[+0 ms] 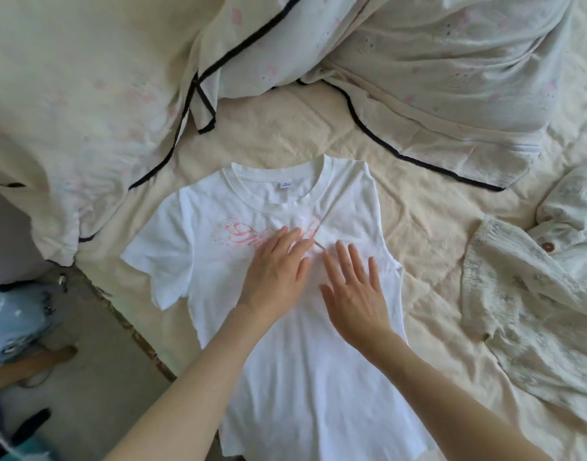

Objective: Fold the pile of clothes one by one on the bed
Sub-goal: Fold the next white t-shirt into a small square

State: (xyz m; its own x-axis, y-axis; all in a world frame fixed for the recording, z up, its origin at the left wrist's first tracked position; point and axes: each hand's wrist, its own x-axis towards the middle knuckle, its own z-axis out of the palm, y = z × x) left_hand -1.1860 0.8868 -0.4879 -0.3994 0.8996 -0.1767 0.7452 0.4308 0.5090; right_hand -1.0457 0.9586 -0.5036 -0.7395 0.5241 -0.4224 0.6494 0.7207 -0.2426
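White T-shirt [285, 327] lies face up on the bed [418, 247], directly ahead of the person; its long axis runs away from the viewer, collar [282, 191] at the far end, hem at the near edge, hem partly cut off by the frame; the sleeve on the person's right side appears already turned in over the chest, its diagonal edge crossing the pink print [242, 236]; the other sleeve [155, 261] lies spread flat to the left

Left hand [275, 277] rests flat on the chest, fingers straight, tips on the print, gripping nothing; right hand [355, 291] lies flat just beside it, fingers spread, pressing the turned-in panel, likewise gripping nothing; both hands sit on the garment's midline, near the collar end

Judgement: the spread sleeve lies to the left of both hands, and the left hand is the nearer to it; the next fold probably brings that side inward across the long axis; the smoothing in hand looks near done

Further garments: a patterned cream shirt with brown buttons [531, 304] lies well apart to the right, unfolded; a black-edged quilt [435, 78] is heaped beyond the collar
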